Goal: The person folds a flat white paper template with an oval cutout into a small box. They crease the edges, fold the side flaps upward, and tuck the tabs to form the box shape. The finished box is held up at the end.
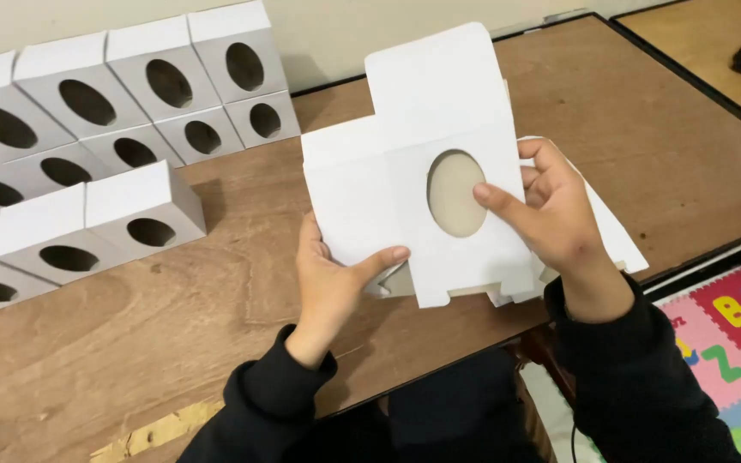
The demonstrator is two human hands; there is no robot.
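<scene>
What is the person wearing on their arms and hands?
Both hands are bare: no gloves, rings or watch show on the left hand or the right hand. Each arm is covered by a long black sleeve, left sleeve and right sleeve, of soft, slightly bunched fabric ending in a snug cuff at the wrist. No markings or logos are visible on them.

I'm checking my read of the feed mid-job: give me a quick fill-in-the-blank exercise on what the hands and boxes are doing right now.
1. Both hands hold a flat white carton blank with an ____ window cut in it.
2. The left hand grips the blank's lower edge with its ____ on the front face.
3. The finished boxes stand on the ____ side of the wooden table.
4. The right hand holds the blank beside the ____.

Missing words: oval; thumb; left; window
</scene>
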